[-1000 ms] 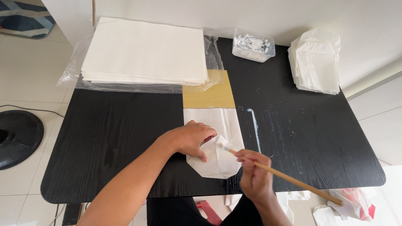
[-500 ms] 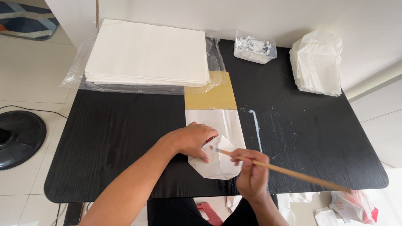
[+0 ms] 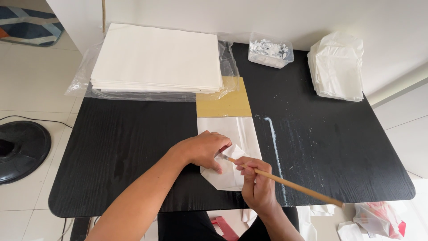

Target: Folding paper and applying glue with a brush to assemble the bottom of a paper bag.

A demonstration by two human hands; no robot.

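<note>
On the black wood-grain table [image 3: 116,147], the left hand [image 3: 206,149] lies flat with fingers spread, pressing down a folded white paper bag [image 3: 232,151] — smooth, with angled bottom corners. The right hand [image 3: 257,185] pinches a long thin wooden stick [image 3: 294,185], its tip on the paper fold. A mustard-yellow cardboard sheet [image 3: 225,101] touches the bag's far edge — beyond it, a stack of white paper sheets [image 3: 156,58] in clear plastic.

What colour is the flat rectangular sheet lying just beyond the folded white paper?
The flat rectangular sheet is mustard yellow, like thin card; the head view shows it plainly.
</note>
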